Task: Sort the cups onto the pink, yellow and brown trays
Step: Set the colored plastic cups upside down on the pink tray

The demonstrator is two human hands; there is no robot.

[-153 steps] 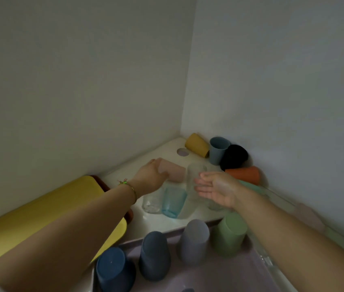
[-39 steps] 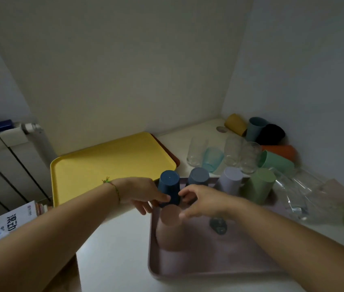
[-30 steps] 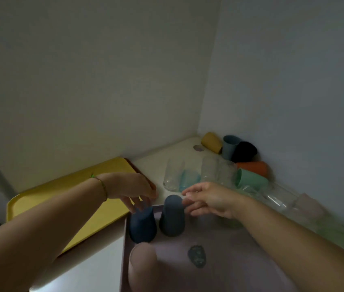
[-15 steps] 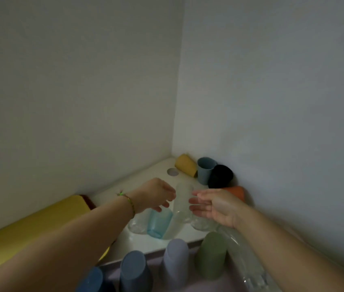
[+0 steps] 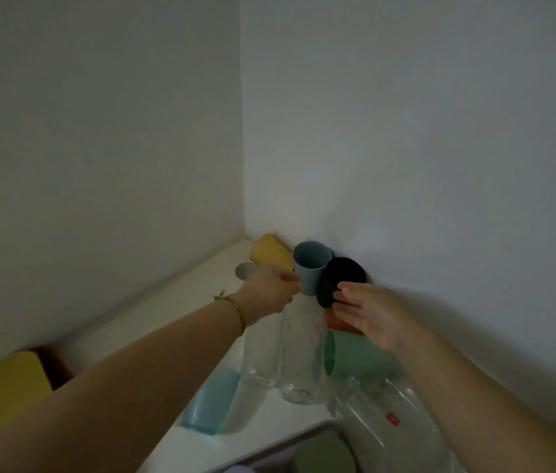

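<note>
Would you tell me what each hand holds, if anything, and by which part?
The left hand appears to pinch the light blue plastic cup by its lower side wall; the right hand, open, holds nothing.

Left hand (image 5: pixel 269 288) now on blue cup (image 5: pixel 310 268)

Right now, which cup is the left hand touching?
The light blue cup, open end up, between the yellow cup and black cup; the left hand touches it.

Home corner — white countertop (image 5: pixel 181 295), plain walls (image 5: pixel 99 131), plastic cups (image 5: pixel 311 271)
</note>
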